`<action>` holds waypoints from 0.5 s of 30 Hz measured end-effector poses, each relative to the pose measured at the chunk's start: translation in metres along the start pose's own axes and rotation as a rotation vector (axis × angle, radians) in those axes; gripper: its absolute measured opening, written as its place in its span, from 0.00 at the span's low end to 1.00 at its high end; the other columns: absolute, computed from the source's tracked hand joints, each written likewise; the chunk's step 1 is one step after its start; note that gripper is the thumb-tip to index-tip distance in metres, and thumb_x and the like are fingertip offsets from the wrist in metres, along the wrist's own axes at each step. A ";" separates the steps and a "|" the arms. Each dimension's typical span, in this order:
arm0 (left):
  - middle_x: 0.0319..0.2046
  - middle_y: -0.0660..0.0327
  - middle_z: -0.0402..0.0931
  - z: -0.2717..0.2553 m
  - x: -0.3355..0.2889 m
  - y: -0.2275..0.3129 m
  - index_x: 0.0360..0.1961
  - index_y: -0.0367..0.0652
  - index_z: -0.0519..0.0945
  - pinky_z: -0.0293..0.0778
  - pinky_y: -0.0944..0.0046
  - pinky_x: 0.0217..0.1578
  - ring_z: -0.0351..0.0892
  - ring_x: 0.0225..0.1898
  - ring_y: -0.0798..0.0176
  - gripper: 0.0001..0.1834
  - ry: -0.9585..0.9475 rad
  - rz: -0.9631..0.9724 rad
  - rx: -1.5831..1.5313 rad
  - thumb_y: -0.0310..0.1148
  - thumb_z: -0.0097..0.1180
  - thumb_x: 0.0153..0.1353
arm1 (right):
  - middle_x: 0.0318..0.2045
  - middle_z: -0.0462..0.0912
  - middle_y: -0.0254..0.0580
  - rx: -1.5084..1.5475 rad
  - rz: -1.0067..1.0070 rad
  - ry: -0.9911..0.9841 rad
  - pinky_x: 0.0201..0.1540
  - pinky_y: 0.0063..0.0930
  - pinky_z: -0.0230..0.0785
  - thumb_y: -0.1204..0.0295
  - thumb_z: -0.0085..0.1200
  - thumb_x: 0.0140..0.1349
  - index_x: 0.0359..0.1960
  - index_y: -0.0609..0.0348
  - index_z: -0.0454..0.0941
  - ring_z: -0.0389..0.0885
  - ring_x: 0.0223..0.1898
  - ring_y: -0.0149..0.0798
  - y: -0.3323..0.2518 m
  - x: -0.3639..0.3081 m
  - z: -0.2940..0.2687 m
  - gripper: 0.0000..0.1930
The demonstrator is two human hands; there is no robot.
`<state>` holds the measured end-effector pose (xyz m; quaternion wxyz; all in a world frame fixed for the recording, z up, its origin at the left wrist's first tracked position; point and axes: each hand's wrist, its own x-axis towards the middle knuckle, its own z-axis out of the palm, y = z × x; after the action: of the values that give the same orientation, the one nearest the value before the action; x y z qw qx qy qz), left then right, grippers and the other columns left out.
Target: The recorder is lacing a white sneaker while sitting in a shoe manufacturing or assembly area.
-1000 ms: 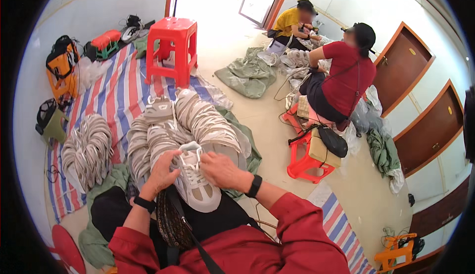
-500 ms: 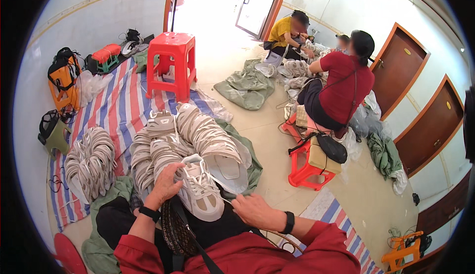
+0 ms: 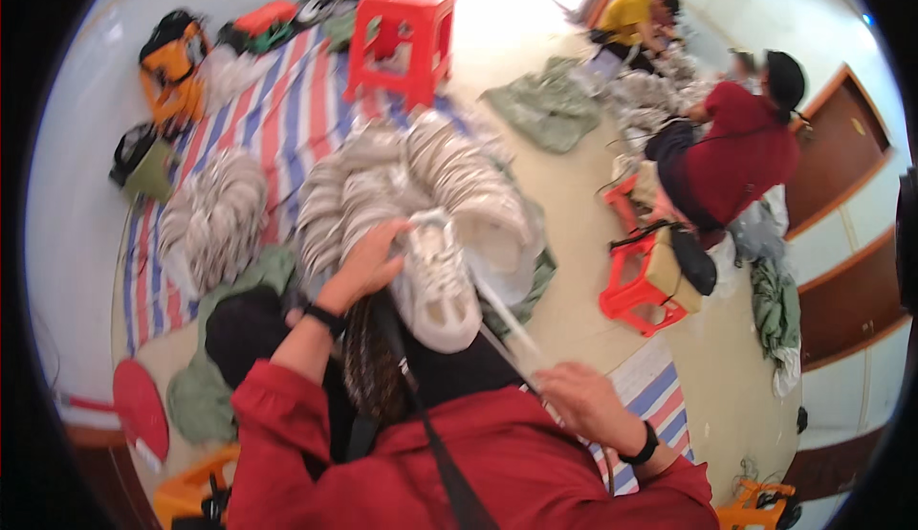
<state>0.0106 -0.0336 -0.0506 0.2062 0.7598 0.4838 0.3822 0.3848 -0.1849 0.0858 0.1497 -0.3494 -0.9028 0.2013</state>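
Note:
A beige and white lace-up sneaker (image 3: 440,286) rests on my lap, toe toward me. My left hand (image 3: 371,260) grips its left side near the collar. To the right, my right hand (image 3: 581,398) is closed on a white shoelace (image 3: 507,315) that stretches out from the sneaker, blurred by motion. Just beyond lie long nested rows of similar sneakers (image 3: 469,181), stacked closely. A separate bundle of sneakers (image 3: 215,219) sits farther left. A patterned bag with a black strap (image 3: 375,363) hangs by my left forearm.
Behind the sneakers stands a red plastic stool (image 3: 402,42) on a striped tarp (image 3: 287,99). At right, a person in a red top (image 3: 732,152) sits near another red stool (image 3: 643,286); a person in yellow (image 3: 626,18) works farther back. Green sacking (image 3: 545,104) lies on the floor.
My right hand has moved right and toward me, drawing the shoelace out longer. My left hand stays on the sneaker. The whole view has shifted and blurred.

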 end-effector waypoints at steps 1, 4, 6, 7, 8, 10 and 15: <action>0.52 0.47 0.72 -0.002 0.002 0.001 0.55 0.39 0.70 0.66 0.54 0.56 0.70 0.55 0.44 0.30 -0.010 -0.024 -0.019 0.26 0.49 0.46 | 0.44 0.81 0.39 -0.056 -0.024 -0.020 0.51 0.43 0.68 0.77 0.58 0.49 0.39 0.53 0.78 0.77 0.44 0.53 -0.004 0.008 -0.004 0.13; 0.51 0.48 0.72 -0.003 0.004 0.012 0.54 0.41 0.70 0.66 0.53 0.56 0.70 0.54 0.44 0.28 -0.005 -0.104 -0.010 0.25 0.49 0.47 | 0.43 0.79 0.38 -0.081 -0.155 -0.079 0.59 0.43 0.63 0.79 0.58 0.46 0.38 0.54 0.78 0.76 0.45 0.50 -0.016 0.033 -0.010 0.14; 0.51 0.49 0.72 -0.004 0.002 0.016 0.54 0.42 0.70 0.65 0.53 0.57 0.69 0.55 0.44 0.28 -0.020 -0.086 -0.019 0.24 0.49 0.47 | 0.40 0.79 0.38 -0.055 -0.257 -0.121 0.61 0.43 0.60 0.79 0.57 0.46 0.39 0.54 0.77 0.77 0.44 0.48 -0.018 0.045 -0.007 0.15; 0.52 0.50 0.71 -0.005 0.002 0.017 0.55 0.42 0.69 0.64 0.53 0.58 0.68 0.56 0.45 0.28 -0.045 -0.127 -0.007 0.23 0.49 0.47 | 0.35 0.76 0.39 -0.012 -0.292 -0.211 0.60 0.42 0.62 0.80 0.57 0.45 0.40 0.55 0.76 0.76 0.42 0.47 -0.017 0.051 -0.002 0.17; 0.52 0.50 0.71 -0.006 0.000 0.018 0.55 0.42 0.69 0.64 0.53 0.58 0.68 0.56 0.45 0.28 -0.042 -0.141 -0.011 0.23 0.49 0.47 | 0.31 0.74 0.39 0.031 -0.325 -0.297 0.60 0.40 0.63 0.80 0.56 0.45 0.41 0.56 0.75 0.76 0.40 0.45 -0.017 0.055 0.003 0.18; 0.52 0.50 0.71 -0.006 -0.001 0.020 0.55 0.42 0.69 0.64 0.52 0.58 0.68 0.56 0.45 0.28 -0.018 -0.076 -0.011 0.23 0.49 0.47 | 0.26 0.69 0.40 0.040 -0.378 -0.306 0.56 0.38 0.67 0.80 0.56 0.44 0.42 0.57 0.74 0.75 0.36 0.43 -0.020 0.060 0.006 0.19; 0.50 0.49 0.72 -0.006 -0.008 0.019 0.55 0.42 0.69 0.64 0.53 0.58 0.68 0.55 0.44 0.28 -0.009 -0.114 0.009 0.23 0.50 0.47 | 0.25 0.78 0.43 0.450 -0.063 -0.231 0.34 0.29 0.73 0.80 0.54 0.57 0.44 0.60 0.76 0.78 0.25 0.43 -0.038 0.047 -0.002 0.12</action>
<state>0.0153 -0.0493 -0.0367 0.2262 0.7337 0.5270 0.3643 0.3302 -0.1775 0.1112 0.1257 -0.2537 -0.8569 0.4308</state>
